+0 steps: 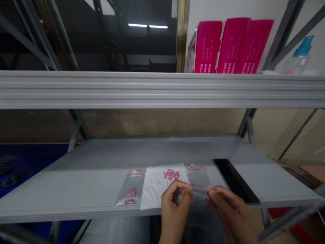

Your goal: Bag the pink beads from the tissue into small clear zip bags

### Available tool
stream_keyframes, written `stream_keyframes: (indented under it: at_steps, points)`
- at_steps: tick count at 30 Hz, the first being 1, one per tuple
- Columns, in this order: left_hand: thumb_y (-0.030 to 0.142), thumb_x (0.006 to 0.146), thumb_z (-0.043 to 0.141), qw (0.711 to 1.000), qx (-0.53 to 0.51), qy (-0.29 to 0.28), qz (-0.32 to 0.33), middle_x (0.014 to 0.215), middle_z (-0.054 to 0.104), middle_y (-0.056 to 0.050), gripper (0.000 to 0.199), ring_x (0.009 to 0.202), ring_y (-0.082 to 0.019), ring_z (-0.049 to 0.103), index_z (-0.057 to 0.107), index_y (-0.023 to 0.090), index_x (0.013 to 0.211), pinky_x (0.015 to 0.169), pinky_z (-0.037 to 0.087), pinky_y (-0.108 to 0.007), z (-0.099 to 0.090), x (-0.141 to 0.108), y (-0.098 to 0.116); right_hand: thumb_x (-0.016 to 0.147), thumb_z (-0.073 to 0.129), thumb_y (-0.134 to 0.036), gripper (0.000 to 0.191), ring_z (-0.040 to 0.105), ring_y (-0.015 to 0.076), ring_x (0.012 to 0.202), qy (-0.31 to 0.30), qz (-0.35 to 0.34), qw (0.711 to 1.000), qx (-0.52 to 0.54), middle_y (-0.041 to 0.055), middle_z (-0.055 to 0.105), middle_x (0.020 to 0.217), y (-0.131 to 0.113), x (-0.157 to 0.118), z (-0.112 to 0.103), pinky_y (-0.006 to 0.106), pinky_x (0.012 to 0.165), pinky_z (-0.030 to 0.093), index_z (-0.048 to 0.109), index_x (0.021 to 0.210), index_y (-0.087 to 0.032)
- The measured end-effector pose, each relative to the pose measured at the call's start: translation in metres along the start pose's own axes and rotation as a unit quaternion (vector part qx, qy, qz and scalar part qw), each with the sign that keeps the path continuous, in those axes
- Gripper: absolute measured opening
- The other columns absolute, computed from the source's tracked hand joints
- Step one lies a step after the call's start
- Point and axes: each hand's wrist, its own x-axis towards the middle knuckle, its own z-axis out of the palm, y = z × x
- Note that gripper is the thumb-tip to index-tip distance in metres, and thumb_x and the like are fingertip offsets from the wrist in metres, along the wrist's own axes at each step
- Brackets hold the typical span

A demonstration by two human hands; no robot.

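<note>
Head view: L hand [175, 207] & R hand [228, 211], low center-right of frame, both in narrow pinch, fingers & thumbs closed on top edge of clear zip bag [199, 191]. Just left of it, white paper sheet [157, 189] on gray shelf [76, 178] w/ pink pills [171, 174]; 2nd zip bag [129, 189] beside sheet, few pills inside. Magenta boxes [228, 47] upper right.

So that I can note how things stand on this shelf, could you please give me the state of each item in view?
Left hand: pinching the near edge of the bag.
Right hand: pinching the bag's red-lined zip edge.
Clear zip bag: held up, no contents visible.
Second zip bag: lying flat, a few pink beads inside.
White paper sheet: lying flat under a heap of pink beads.
</note>
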Motion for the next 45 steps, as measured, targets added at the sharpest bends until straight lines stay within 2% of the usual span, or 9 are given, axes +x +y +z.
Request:
stream_keyframes:
  at_steps: [5, 9, 15, 22, 30, 32, 36, 39, 45]
  points:
    - [0.026, 0.082, 0.057, 0.998, 0.060, 0.006, 0.028, 0.085, 0.072, -0.007, 0.017, 0.079, -0.022, 0.066, 0.069, 0.017, 0.089, 0.076, 0.052, -0.035, 0.007, 0.015, -0.013, 0.057, 0.085, -0.045, 0.036, 0.057, 0.0158, 0.055, 0.106, -0.008, 0.993, 0.042, 0.0055, 0.069, 0.065, 0.000, 0.036, -0.010, 0.026, 0.050, 0.047, 0.078, 0.076, -0.015]
    - [0.018, 0.080, 0.057, 0.973, 0.194, -0.042, 0.118, 0.112, 0.070, -0.011, 0.032, 0.105, -0.028, 0.062, 0.066, 0.018, 0.111, 0.096, 0.046, -0.048, 0.007, 0.013, -0.024, 0.062, 0.078, -0.051, 0.043, 0.049, 0.0124, 0.047, 0.111, -0.047, 0.993, -0.014, 0.0017, 0.062, 0.056, 0.011, 0.068, -0.018, 0.025, 0.044, 0.039, 0.075, 0.080, -0.012]
    - [0.012, 0.080, 0.057, 0.942, 0.298, -0.083, 0.131, 0.101, 0.071, -0.009, 0.026, 0.097, -0.030, 0.062, 0.067, 0.020, 0.103, 0.086, 0.048, -0.048, 0.006, 0.002, -0.021, 0.068, 0.068, -0.053, 0.045, 0.046, 0.0130, 0.041, 0.098, -0.062, 0.986, -0.116, 0.0008, 0.061, 0.052, 0.025, 0.084, -0.016, 0.025, 0.041, 0.035, 0.075, 0.081, -0.011]
    - [0.011, 0.080, 0.056, 0.940, 0.305, -0.087, 0.125, 0.093, 0.072, -0.007, 0.019, 0.092, -0.028, 0.064, 0.067, 0.019, 0.094, 0.083, 0.048, -0.046, 0.004, 0.001, -0.017, 0.072, 0.062, -0.043, 0.031, 0.069, 0.0276, 0.069, 0.080, -0.097, 0.962, -0.240, 0.0109, 0.076, 0.073, 0.025, 0.090, -0.011, 0.038, 0.068, 0.052, 0.077, 0.074, -0.017]
    - [0.014, 0.084, 0.055, 0.943, 0.284, -0.005, 0.175, 0.092, 0.071, -0.005, 0.027, 0.084, -0.024, 0.066, 0.062, 0.021, 0.109, 0.079, 0.051, -0.039, -0.030, -0.004, -0.023, 0.080, 0.050, -0.037, 0.036, 0.063, 0.0333, 0.096, 0.096, -0.197, 0.915, -0.339, 0.0192, 0.069, 0.102, 0.001, 0.070, -0.008, 0.048, 0.090, 0.045, 0.072, 0.094, -0.012]
    - [0.016, 0.086, 0.055, 0.931, 0.306, 0.046, 0.195, 0.091, 0.071, -0.004, 0.022, 0.086, -0.024, 0.066, 0.063, 0.022, 0.105, 0.078, 0.051, -0.037, -0.054, -0.006, -0.021, 0.085, 0.043, -0.027, 0.034, 0.061, 0.0307, 0.099, 0.104, -0.274, 0.886, -0.360, 0.0160, 0.068, 0.103, -0.003, 0.048, 0.007, 0.047, 0.091, 0.044, 0.069, 0.103, -0.015]
    - [0.019, 0.086, 0.052, 0.887, 0.390, 0.141, 0.202, 0.091, 0.072, -0.006, 0.018, 0.086, -0.026, 0.065, 0.065, 0.022, 0.099, 0.076, 0.049, -0.038, -0.106, -0.008, -0.019, 0.080, 0.040, -0.007, 0.039, 0.060, 0.0254, 0.096, -0.095, -0.355, 0.872, -0.324, 0.0071, 0.070, 0.095, 0.008, -0.001, 0.068, 0.042, 0.086, 0.049, 0.068, 0.103, -0.022]
    - [0.021, 0.084, 0.052, 0.855, 0.454, 0.171, 0.184, 0.094, 0.073, -0.007, 0.021, 0.090, -0.028, 0.065, 0.066, 0.022, 0.098, 0.079, 0.048, -0.042, -0.136, -0.009, -0.023, 0.073, 0.038, 0.005, 0.056, 0.058, 0.0251, 0.106, -0.209, -0.338, 0.856, -0.331, 0.0066, 0.071, 0.106, 0.028, -0.029, 0.120, 0.043, 0.095, 0.047, 0.066, 0.114, -0.020]
    - [0.026, 0.087, 0.052, 0.859, 0.463, 0.160, 0.149, 0.090, 0.074, -0.006, 0.018, 0.087, -0.027, 0.066, 0.069, 0.021, 0.089, 0.080, 0.051, -0.042, -0.157, -0.012, -0.035, 0.075, 0.042, 0.005, 0.054, 0.054, 0.0285, 0.118, -0.231, -0.342, 0.847, -0.334, 0.0085, 0.069, 0.121, 0.050, -0.044, 0.160, 0.048, 0.103, 0.041, 0.065, 0.119, -0.018]
